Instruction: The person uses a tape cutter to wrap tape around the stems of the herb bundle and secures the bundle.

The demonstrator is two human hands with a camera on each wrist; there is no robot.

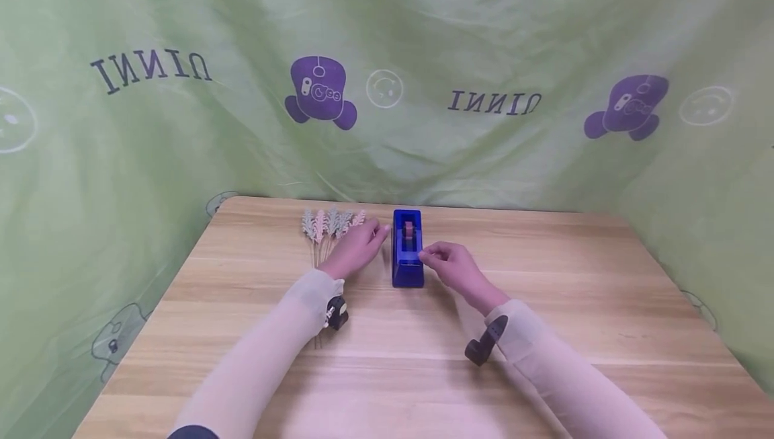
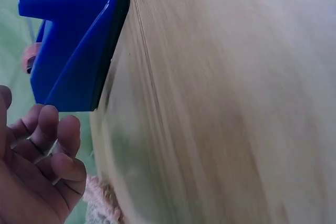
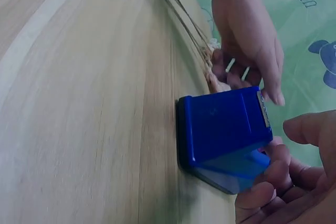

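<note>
A blue tape dispenser (image 1: 408, 275) stands upright on the wooden table with a small pinkish tape roll (image 1: 408, 230) inside. My left hand (image 1: 355, 249) hovers at its left side. In the left wrist view the loosely bent fingers of that hand (image 2: 39, 166) hold nothing and lie close to the dispenser's far end (image 2: 73, 51). My right hand (image 1: 457, 268) is at the right of the dispenser's front. Thumb and forefinger stand apart in the right wrist view, and the other fingers (image 3: 257, 195) lie beside the dispenser wall (image 3: 226, 129); whether they touch it I cannot tell.
Artificial flower stems with grey and pink heads (image 1: 320, 225) lie left of the dispenser, partly under my left hand and forearm. A green printed curtain (image 1: 484, 156) hangs behind the table (image 1: 544, 257) and along its sides.
</note>
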